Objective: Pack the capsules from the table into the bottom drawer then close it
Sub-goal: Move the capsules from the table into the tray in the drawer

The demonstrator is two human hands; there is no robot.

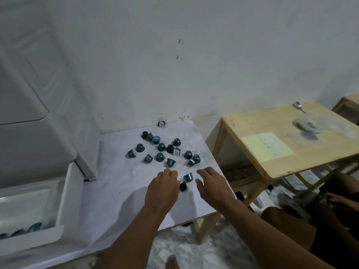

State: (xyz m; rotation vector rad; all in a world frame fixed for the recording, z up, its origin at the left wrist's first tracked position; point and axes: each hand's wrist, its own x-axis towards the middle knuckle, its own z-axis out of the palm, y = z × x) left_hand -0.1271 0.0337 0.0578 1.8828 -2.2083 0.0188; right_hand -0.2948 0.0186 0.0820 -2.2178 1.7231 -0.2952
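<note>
White-topped table (116, 191) is carrying eighteen small teal and dark coffee capsules (161, 146) by my count, blur allowing. One lone capsule (161, 124) is lying at the far edge against the wall; fifteen are clustering mid-table, some upright, some tipped on their sides; two are sitting nearest, between the hands. Of that pair, a teal tipped capsule (188, 177) is lying just beside the right hand (210, 183), which is hovering with fingers spread and loose, grasping nothing. A dark capsule (183, 186) is sitting against the left hand (164, 188), whose fingers are curling down toward the tabletop; cannot tell whether it is holding anything. White plastic bottom drawer (64, 200) is standing pulled open at near left, three drawer capsules (35, 227) showing inside. To the right, one bare wooden side table (252, 152) is bearing one metal spoon (298, 106), one pale yellow paper sheet (267, 146) and one blurred whitish cloth (307, 124).
</note>
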